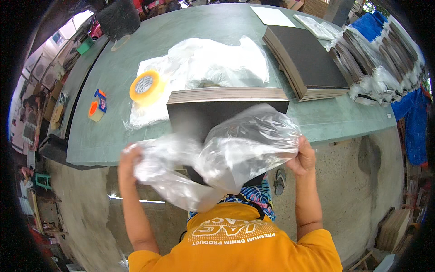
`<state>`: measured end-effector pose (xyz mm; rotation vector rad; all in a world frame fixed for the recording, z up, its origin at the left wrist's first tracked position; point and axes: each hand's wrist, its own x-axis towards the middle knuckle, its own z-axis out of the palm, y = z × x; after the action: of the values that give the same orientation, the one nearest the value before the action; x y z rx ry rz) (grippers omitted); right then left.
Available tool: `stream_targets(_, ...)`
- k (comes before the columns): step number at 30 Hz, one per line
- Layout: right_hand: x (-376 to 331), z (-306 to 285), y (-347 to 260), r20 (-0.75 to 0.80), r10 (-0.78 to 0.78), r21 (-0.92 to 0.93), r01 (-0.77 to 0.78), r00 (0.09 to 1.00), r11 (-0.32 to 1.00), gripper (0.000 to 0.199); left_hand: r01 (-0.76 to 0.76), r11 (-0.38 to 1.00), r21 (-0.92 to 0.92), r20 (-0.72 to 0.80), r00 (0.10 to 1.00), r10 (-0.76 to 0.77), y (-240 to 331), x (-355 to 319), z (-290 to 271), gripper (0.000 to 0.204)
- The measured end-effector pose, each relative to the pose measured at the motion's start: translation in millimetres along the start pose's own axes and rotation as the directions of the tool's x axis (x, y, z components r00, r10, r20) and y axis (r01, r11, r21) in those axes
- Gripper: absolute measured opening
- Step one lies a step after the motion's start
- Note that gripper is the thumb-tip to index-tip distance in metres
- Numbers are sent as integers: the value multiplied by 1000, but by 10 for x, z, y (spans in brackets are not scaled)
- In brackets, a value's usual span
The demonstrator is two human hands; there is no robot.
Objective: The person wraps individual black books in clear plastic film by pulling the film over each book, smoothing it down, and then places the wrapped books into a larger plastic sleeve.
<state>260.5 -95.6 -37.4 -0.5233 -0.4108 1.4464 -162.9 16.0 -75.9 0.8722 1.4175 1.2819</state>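
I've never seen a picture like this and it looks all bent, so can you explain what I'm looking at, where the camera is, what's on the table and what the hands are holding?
There is no machine here. The camera sits on a person's head and looks down through a very wide lens, which bends straight edges near the rim. The orange shirt at the bottom is the wearer's own. Their left hand and right hand grip a clear plastic bag between them, in front of a stack of dark boards at the edge of a grey-green table. On the table also lie a roll of yellow tape, a small tape dispenser, crumpled plastic bags and another dark stack. Wrapped bundles are piled at the right.
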Motion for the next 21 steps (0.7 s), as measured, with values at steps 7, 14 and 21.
stream_targets(7, 87, 84, 103, 166, 222, -485, -116, 961, 867, 11, -617, 745, 255, 59, 779, 625, 767, -275, 276, 20)
stream_targets(14, 213, 535, 717, 136, 238, -155, -217, 962, 964, 16, -546, 827, 137, 780, 574, 250, 707, -1045, 1615, 18)
stream_targets(21, 63, 159, 263, 180, 79, -47, -71, 981, 996, 21, -281, 687, 670, 120, 954, 273, 318, 99, 404, 42)
